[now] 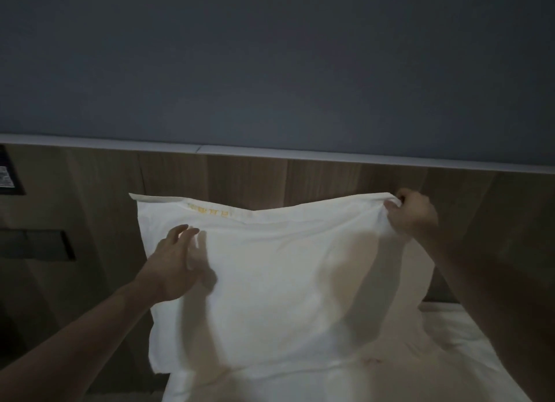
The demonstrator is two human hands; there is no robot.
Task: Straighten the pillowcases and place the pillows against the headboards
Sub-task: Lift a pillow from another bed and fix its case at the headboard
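A white pillow (pixel 276 284) in its pillowcase stands upright on the bed, leaning against the wooden headboard (pixel 246 179). Yellow lettering runs along the top hem. My left hand (pixel 175 260) lies flat with straight fingers on the pillow's upper left face. My right hand (pixel 413 212) pinches the upper right corner of the pillowcase and holds it up against the headboard. The pillow's top edge sags in the middle between the two corners.
White bed linen (pixel 405 368) spreads below and to the right of the pillow. A dark recessed panel (pixel 45 245) and a black switch plate (pixel 9 176) sit in the wood panelling at left. A white ledge (pixel 270 152) tops the headboard under a grey wall.
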